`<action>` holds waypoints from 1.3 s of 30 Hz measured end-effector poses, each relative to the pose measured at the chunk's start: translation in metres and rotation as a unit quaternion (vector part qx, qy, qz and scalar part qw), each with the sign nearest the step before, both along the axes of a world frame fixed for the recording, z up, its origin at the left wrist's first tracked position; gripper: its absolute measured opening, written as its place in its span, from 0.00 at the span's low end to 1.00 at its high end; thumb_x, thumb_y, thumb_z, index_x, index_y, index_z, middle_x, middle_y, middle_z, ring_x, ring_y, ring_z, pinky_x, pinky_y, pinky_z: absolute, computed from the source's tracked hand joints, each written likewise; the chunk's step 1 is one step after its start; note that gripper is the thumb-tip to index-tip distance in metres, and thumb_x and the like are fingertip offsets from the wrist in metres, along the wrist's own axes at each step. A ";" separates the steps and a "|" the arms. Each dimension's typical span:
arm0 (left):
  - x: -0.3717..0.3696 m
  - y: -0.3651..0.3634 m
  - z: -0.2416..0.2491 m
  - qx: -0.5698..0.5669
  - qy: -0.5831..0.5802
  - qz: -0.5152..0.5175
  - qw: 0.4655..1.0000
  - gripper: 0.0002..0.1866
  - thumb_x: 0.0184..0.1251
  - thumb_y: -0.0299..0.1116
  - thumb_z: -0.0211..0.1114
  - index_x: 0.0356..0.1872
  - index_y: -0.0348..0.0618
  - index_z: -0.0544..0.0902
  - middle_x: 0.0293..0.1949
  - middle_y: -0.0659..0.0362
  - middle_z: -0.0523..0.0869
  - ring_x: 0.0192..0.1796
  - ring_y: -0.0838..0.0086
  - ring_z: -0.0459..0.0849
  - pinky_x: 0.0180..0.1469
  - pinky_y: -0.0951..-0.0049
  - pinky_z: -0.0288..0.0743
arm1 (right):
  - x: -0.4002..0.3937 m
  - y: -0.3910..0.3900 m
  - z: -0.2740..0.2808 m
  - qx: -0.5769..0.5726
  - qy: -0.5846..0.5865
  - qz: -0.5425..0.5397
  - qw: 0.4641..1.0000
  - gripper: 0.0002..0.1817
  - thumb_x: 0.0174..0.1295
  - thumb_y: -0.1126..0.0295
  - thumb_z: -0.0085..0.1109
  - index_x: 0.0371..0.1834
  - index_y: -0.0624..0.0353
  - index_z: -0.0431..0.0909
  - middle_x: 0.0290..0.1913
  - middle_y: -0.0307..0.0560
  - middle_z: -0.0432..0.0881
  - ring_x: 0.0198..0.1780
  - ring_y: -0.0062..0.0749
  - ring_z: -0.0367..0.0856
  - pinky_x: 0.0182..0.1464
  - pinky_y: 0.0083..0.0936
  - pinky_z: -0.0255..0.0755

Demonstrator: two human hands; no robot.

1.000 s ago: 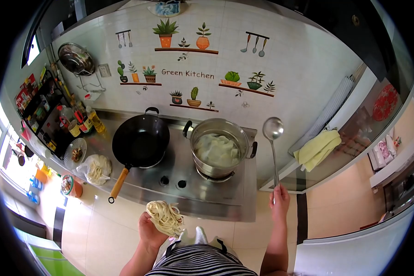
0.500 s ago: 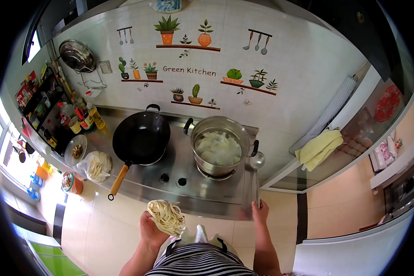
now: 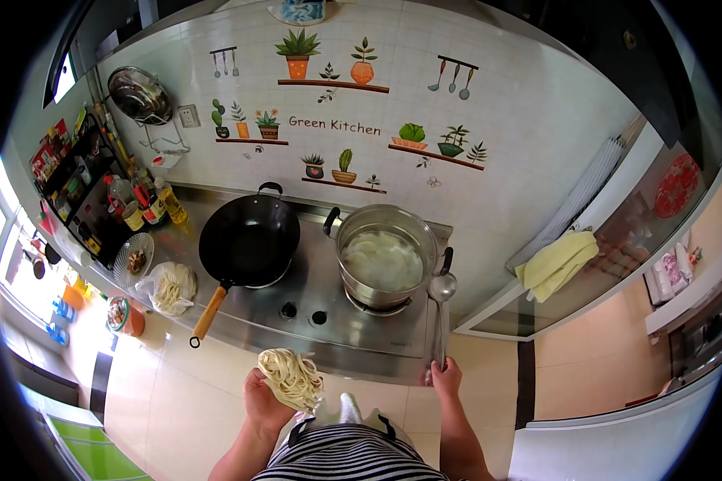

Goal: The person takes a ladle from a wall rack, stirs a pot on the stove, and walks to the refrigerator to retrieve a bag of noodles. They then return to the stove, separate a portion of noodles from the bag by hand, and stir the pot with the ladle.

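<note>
A bundle of raw noodles lies in my left hand, whose fingers close round its left side in front of the stove. My right hand grips the end of a steel ladle's handle. Its bowl is at the right side of a steel pot, just below that pot's black handle. Pale food in cloudy water fills much of the pot. To its left, a black wok with a wooden handle sits on the other burner.
Left of the wok are a plastic bag of noodles, a glass plate with brown bits and several sauce bottles. A lidded jar stands at lower left. A yellow cloth hangs on the sliding door at right.
My right hand has shifted slightly left and up, bringing the ladle's handle more upright. The noodles stay in my left hand, nearly still. The food in the pot looks lower in the water.
</note>
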State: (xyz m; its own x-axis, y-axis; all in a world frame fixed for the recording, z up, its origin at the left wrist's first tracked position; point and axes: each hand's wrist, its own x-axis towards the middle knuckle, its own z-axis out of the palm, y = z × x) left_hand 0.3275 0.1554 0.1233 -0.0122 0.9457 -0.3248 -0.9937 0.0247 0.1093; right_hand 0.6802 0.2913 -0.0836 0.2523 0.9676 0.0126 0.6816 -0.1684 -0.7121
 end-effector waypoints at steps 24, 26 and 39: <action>-0.007 -0.011 -0.008 0.014 -0.008 -0.010 1.000 0.26 0.54 0.39 0.50 0.54 0.39 0.77 0.55 0.44 0.78 0.57 0.48 0.76 0.62 0.41 0.65 | -0.004 -0.001 -0.014 -0.017 -0.140 0.036 0.989 0.24 0.50 0.64 0.67 0.49 0.61 0.74 0.43 0.56 0.76 0.46 0.52 0.77 0.49 0.42 0.73; -0.009 -0.012 -0.009 0.023 -0.005 -0.019 1.000 0.26 0.54 0.39 0.50 0.55 0.40 0.77 0.56 0.44 0.77 0.58 0.48 0.75 0.63 0.44 0.65 | -0.003 -0.002 -0.015 -0.018 -0.136 0.038 0.990 0.24 0.49 0.65 0.67 0.49 0.61 0.74 0.43 0.56 0.76 0.46 0.52 0.77 0.49 0.42 0.73; -0.008 -0.011 -0.004 0.013 -0.011 -0.016 1.000 0.26 0.54 0.39 0.49 0.54 0.39 0.77 0.56 0.44 0.77 0.57 0.49 0.75 0.63 0.43 0.64 | -0.002 -0.002 -0.022 -0.013 -0.126 0.034 0.991 0.24 0.48 0.66 0.68 0.48 0.61 0.74 0.43 0.56 0.76 0.46 0.53 0.76 0.49 0.42 0.73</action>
